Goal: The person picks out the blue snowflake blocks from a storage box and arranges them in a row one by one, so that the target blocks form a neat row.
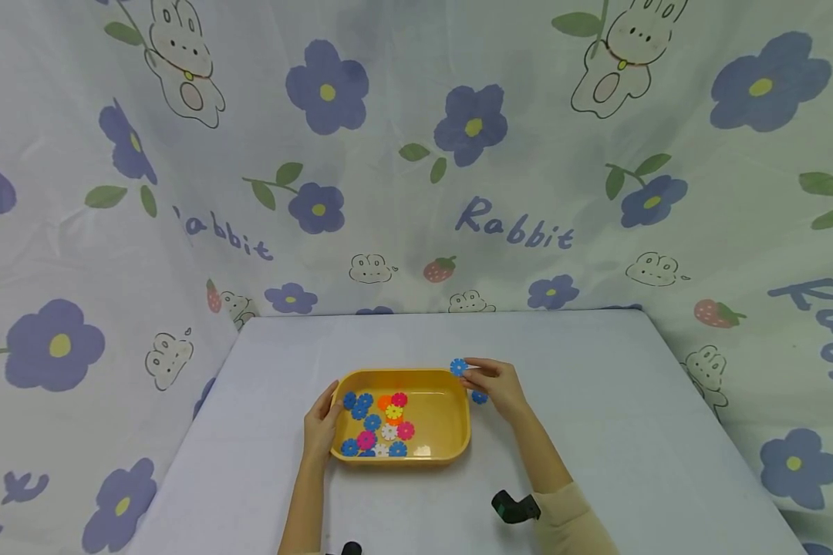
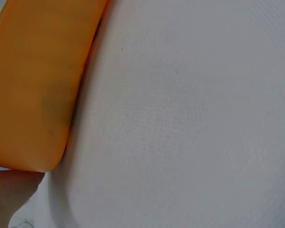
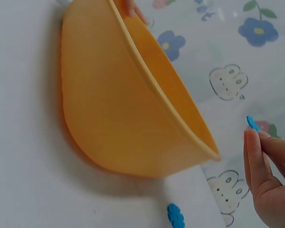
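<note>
A yellow plastic tray [image 1: 437, 416] stands on the white table. In its left half lie several flower-shaped plastic discs: blue, pink, orange, yellow and white. My left hand [image 1: 322, 424] grips the tray's left wall, its fingertips over the rim; the left wrist view shows part of that hand [image 2: 12, 194] against the tray's end. Above the far right corner of the tray, my right hand [image 1: 496, 385] pinches a blue flower-shaped disc [image 1: 458, 367] between thumb and fingers. Another blue flower-shaped disc [image 1: 480, 397] lies on the table just right of the tray, under the right hand.
A white cloth-covered table [image 1: 576, 362] spreads around the tray. Behind it and at both sides hangs a curtain [image 1: 403, 231] printed with rabbits and purple flowers. A black wrist device [image 1: 515, 507] sits by the right sleeve [image 1: 572, 520].
</note>
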{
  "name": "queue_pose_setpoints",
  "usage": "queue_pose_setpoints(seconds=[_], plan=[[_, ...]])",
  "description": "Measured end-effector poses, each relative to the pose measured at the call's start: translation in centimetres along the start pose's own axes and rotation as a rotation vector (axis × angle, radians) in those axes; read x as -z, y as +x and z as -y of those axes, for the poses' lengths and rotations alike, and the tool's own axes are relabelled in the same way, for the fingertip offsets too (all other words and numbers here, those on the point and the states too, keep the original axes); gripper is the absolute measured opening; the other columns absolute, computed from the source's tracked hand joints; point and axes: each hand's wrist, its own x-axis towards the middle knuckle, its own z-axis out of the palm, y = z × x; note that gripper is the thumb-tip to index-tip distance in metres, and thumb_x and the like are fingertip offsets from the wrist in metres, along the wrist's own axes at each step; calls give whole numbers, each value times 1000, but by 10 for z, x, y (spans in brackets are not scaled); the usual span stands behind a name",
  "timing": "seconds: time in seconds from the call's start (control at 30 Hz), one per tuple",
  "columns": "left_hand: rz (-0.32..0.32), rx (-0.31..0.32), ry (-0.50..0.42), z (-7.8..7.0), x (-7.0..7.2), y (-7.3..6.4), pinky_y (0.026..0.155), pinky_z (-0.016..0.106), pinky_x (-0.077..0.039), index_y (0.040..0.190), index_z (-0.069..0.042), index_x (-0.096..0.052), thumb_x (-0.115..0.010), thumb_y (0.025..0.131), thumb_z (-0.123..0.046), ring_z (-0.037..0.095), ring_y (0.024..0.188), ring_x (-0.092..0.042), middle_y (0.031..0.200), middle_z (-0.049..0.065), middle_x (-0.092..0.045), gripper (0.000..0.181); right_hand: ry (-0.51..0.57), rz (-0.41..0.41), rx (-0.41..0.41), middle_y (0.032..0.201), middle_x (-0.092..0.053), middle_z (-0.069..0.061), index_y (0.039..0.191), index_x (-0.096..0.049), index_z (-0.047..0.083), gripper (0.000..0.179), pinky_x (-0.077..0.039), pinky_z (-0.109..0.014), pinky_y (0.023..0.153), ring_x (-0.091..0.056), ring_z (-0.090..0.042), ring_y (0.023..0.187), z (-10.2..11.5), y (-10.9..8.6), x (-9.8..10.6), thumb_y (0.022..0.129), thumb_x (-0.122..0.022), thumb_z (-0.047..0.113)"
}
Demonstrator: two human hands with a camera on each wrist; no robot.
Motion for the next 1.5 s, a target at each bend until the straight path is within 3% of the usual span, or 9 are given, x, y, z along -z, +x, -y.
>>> queue_pose_setpoints(seconds=[0.3,0.73,0.97,1.5], plan=[[-10,-17,-5,2,0,1,108,38,-31,141,-2,-41,-48,97,-6,33,137,-30,148,19,-34,45,36,-52,44,88,-66,-11,122,-53,-15,37,-57,-28,77,-70,-17,79,-10,-6,34,87,-61,-5],[-14,-14,6,0,0,0,107,33,-31,142,-4,-40,-47,98,-7,30,137,-31,148,17,-34,45,47,-162,-46,87,-65,-9,125,-46,-20,41,-57,-23,76,-69,-11,76,-38,-14,74,87,-57,-10],[-18,-4,7,1,0,1,105,31,-33,142,-5,-41,-47,97,-5,29,137,-32,148,16,-35,45,24,-218,-111,82,-68,-11,123,-49,-19,38,-57,-23,74,-69,-11,71,-51,-14,79,88,-57,-9],[-31,-5,8,3,0,2,106,37,-33,141,-4,-42,-48,97,-7,34,136,-32,147,19,-36,44,-53,-272,-120,86,-68,-19,112,-55,-22,31,-58,-22,63,-68,-11,64,-59,-10,72,86,-61,-6]])
